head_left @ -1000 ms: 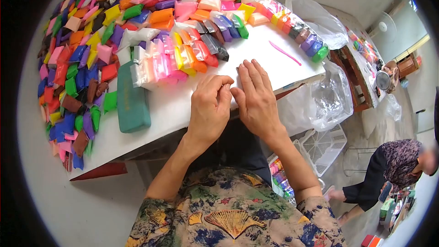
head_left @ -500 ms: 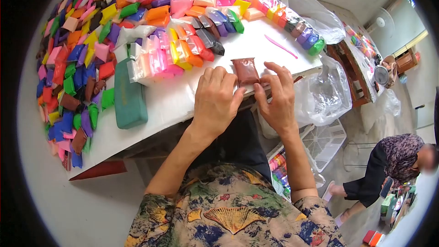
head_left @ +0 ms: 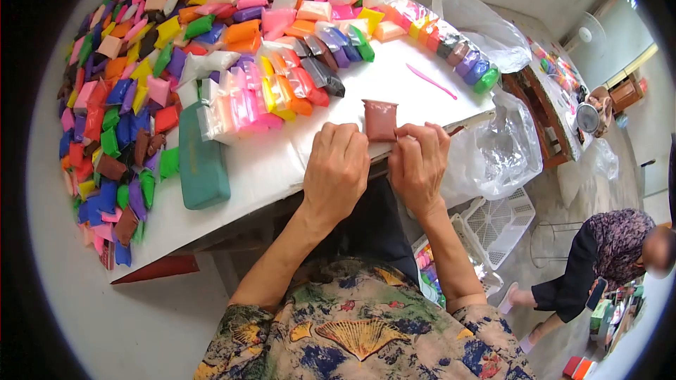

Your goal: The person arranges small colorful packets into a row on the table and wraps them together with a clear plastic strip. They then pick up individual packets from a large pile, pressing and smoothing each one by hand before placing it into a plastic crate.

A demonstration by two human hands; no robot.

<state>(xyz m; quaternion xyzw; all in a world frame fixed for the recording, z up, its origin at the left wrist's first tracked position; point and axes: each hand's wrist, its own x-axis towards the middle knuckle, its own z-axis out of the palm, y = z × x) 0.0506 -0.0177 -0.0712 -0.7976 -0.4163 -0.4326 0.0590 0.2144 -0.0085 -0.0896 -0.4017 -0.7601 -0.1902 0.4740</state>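
A small packet of brown modelling clay [head_left: 381, 121] in clear film stands near the front edge of the white table. My left hand [head_left: 336, 169] is closed at its lower left corner, the fingertips partly hidden behind the knuckles. At the lower right corner, my right hand [head_left: 418, 165] pinches the film between thumb and fingers. Left of the hands are rows of wrapped clay packets in pink, yellow, orange, red and black [head_left: 243, 98]. A green box-shaped block [head_left: 203, 169] lies beside them. To the right lies a thin pink modelling tool [head_left: 431, 81].
A heap of coloured packets [head_left: 134, 91] covers the table's left and back. A row of clear-wrapped packets [head_left: 451, 46] lies along the right edge. Plastic bags [head_left: 500, 144] hang there, above a white plastic basket [head_left: 498, 229]. Another person [head_left: 605, 253] bends at the lower right, holding a phone.
Both hands have come slightly lower in view. My right hand's fingers, spread before, have closed on the packet's lower right corner. The packet now appears more upright.
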